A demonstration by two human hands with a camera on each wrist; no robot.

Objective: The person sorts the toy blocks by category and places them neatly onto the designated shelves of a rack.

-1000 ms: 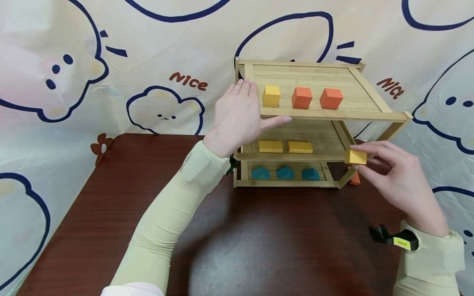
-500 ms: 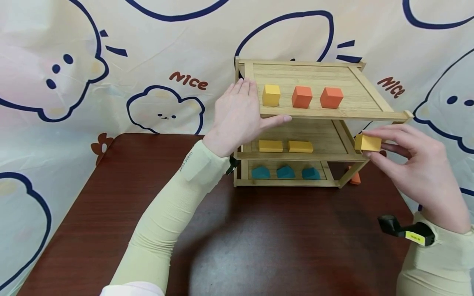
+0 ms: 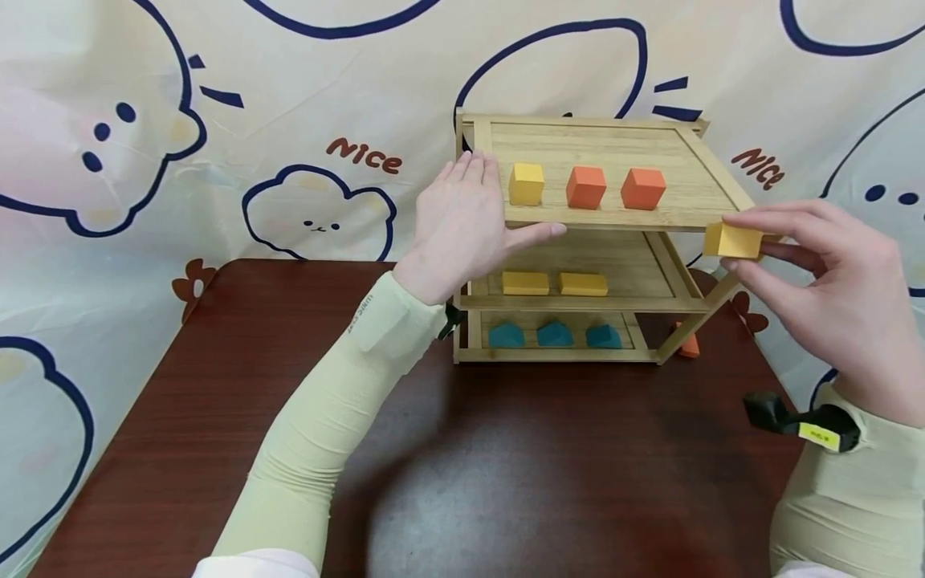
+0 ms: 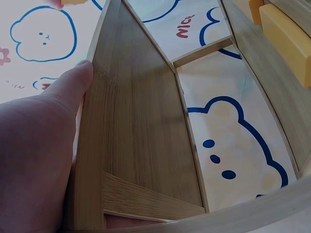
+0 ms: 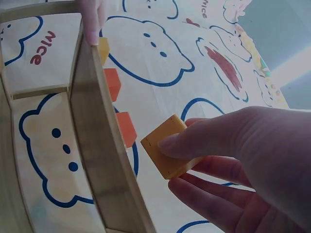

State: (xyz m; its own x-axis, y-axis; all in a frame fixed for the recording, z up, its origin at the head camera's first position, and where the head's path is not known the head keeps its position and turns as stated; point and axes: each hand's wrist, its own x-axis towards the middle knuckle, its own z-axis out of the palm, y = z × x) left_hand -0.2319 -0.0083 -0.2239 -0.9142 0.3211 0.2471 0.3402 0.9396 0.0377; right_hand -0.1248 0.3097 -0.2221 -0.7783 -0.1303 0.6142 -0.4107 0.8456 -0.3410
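Note:
My right hand point(image 3: 838, 281) pinches a yellow block point(image 3: 731, 241) between thumb and fingers, beside the front right corner of a wooden three-tier shelf point(image 3: 600, 218). The right wrist view shows the same yellow block point(image 5: 167, 148) apart from the shelf. With straight fingers, my left hand point(image 3: 462, 225) rests on the left end of the top tier, thumb along its front edge. On that tier stand a yellow block point(image 3: 526, 185), an orange block point(image 3: 586, 188) and another orange block point(image 3: 643, 189) in a row.
The middle tier bears two flat yellow blocks point(image 3: 525, 283); the bottom tier has three blue blocks point(image 3: 554, 334). An orange block point(image 3: 688, 341) lies on the brown table point(image 3: 542, 466) behind the shelf's right leg. A printed cloth point(image 3: 318, 96) hangs behind.
My right hand has risen and moved right with the yellow block, from middle-tier height to just about the top tier's edge. The left hand keeps its place on the shelf.

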